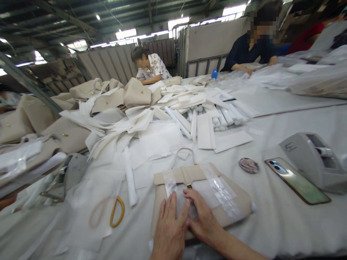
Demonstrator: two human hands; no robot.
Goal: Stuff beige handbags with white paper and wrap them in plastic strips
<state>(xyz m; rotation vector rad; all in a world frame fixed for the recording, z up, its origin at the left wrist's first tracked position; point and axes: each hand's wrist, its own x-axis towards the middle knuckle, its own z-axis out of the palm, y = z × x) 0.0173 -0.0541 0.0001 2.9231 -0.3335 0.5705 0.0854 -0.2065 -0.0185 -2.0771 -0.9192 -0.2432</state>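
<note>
A beige handbag lies flat before me, with clear tape strips running over its flap and front. White wrapping tissue covers part of the front around the small gold clasp. My left hand rests on the bag's lower front, fingers stretched out and flat. Beside it, my right hand touches the wrapped front just below the clasp, its fingers bent a little and apart. The two hands meet near the thumbs. The bag's thin handle stretches away from me on the table.
Yellow-handled scissors lie partly under tissue at left. Tape dispensers stand at left and right, near a phone and a round disc. Beyond are white paper pieces, beige bags and co-workers.
</note>
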